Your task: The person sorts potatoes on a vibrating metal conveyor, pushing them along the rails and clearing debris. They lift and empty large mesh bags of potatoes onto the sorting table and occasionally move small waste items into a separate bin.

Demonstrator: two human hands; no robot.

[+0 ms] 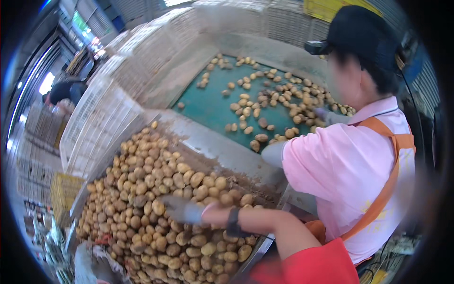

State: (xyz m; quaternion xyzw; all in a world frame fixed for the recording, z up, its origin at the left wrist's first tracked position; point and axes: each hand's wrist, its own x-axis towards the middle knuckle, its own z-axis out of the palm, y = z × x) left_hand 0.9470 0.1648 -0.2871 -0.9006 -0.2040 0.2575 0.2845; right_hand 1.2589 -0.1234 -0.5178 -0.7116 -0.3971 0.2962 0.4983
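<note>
A large heap of small yellow-brown potatoes [146,175] fills a metal-sided trough in front of me. My right hand [182,209], in a grey glove, reaches over the middle of the heap. Its fingers point left and rest against the potatoes, looking stretched out though slightly blurred. A dark band circles that wrist, below a red sleeve. My left hand [101,267], gloved too, is low at the heap's near left edge, partly cut off by the frame; its fingers are not clear. A reddish scrap [102,239] lies just beyond it.
Beyond a dirt-covered metal ledge [203,137], potatoes lie scattered on a green belt [208,106]. A co-worker [350,156] in pink, with orange straps and a dark cap, reaches over it at right. White plastic crates [97,123] line the left and back; a yellow crate [65,196] stands left.
</note>
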